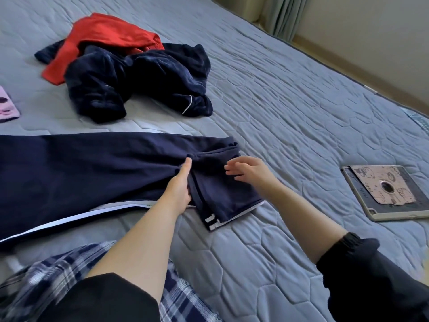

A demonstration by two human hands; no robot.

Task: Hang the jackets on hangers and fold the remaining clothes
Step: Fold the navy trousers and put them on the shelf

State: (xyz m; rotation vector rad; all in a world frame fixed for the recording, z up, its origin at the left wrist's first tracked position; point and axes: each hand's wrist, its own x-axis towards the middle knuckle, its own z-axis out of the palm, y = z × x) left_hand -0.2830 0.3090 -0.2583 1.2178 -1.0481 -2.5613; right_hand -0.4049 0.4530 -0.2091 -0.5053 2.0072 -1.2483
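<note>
Navy trousers with a white side stripe [76,173] lie flat across the grey quilted bed [290,108], their right end folded over. My left hand [180,184] presses edge-on with straight fingers along the fold line. My right hand [248,169] hovers with loosely spread fingers over the folded flap and holds nothing. Further back sits a heap with a dark navy velvet garment [144,80] and a red garment [109,38] on top of it.
A tablet in a patterned case [385,192] lies on the bed to the right. A pink item [7,105] shows at the left edge. My plaid-clad legs [76,282] fill the bottom. The bed's far edge, the floor and a curtain [285,15] are at top right.
</note>
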